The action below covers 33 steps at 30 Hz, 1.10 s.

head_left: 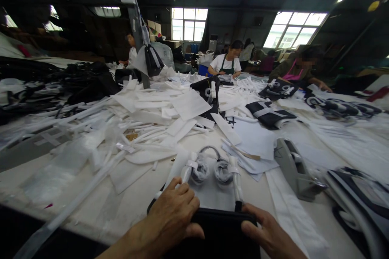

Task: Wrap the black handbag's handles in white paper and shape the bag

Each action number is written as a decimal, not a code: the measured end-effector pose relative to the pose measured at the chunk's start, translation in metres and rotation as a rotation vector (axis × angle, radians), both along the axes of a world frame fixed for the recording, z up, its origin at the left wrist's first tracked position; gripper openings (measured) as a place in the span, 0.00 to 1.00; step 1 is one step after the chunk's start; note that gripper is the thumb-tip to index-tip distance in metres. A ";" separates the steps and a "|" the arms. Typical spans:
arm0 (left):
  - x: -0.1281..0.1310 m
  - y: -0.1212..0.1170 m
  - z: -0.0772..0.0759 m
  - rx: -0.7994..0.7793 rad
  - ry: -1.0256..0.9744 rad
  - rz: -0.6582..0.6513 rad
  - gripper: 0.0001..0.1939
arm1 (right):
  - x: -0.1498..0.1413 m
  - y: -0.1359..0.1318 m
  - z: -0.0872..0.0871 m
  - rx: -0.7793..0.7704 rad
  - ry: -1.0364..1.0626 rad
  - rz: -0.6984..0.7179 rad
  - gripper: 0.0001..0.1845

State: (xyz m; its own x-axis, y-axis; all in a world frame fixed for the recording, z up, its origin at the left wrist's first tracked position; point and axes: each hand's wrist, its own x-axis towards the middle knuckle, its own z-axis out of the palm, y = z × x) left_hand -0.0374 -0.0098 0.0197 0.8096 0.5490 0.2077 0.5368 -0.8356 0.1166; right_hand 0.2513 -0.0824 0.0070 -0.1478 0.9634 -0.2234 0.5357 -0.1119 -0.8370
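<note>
A black bag point(219, 234) is right in front of me at the table's near edge, its lower part cut off by the frame. A pale sheet point(212, 195) lies behind its top edge, with two handle ends wrapped in white foam and coiled parts in clear plastic point(199, 171) on it. My left hand point(174, 215) is bent over the bag's upper left side, fingertips by the left wrapped handle point(187, 170) and thumb against the black surface. At the right corner, my right hand point(267, 228) grips the bag, thumb in front and fingers behind.
White foam strips and sheets point(152, 109) are heaped across the table. A grey tape dispenser point(296, 170) stands to the right, near more dark bags point(361, 194). A post point(138, 28) rises at the far left. Several people work across the table, one in an apron point(226, 64).
</note>
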 end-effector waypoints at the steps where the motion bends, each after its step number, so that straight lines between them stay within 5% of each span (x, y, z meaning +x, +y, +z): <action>1: 0.001 0.002 -0.003 0.009 -0.007 -0.001 0.28 | 0.007 0.005 0.006 -0.009 -0.012 -0.003 0.29; 6: 0.005 0.008 -0.004 0.035 -0.033 -0.024 0.28 | 0.021 0.052 0.029 0.092 -0.226 -0.330 0.31; 12: 0.012 0.001 -0.011 0.040 0.000 0.015 0.27 | -0.025 0.100 0.021 0.119 -0.245 -0.225 0.22; 19: 0.010 0.003 -0.013 -0.079 0.000 0.010 0.24 | -0.034 0.093 -0.012 0.152 -0.291 -0.239 0.17; 21: 0.009 0.011 -0.009 -0.157 0.027 0.026 0.22 | -0.027 0.095 -0.003 0.177 -0.411 -0.211 0.18; 25: 0.009 0.025 -0.012 -0.229 0.028 0.047 0.21 | -0.029 0.098 0.045 0.320 -0.539 -0.157 0.26; 28: 0.009 0.032 -0.023 -0.221 0.007 0.065 0.21 | -0.053 0.087 0.064 0.439 -0.580 0.028 0.30; 30: 0.011 0.035 -0.032 -0.221 0.000 0.071 0.22 | -0.071 0.076 0.052 0.504 -0.639 0.201 0.32; 33: 0.015 0.038 -0.045 -0.219 0.007 0.058 0.21 | -0.084 0.063 0.008 0.676 -0.736 0.320 0.33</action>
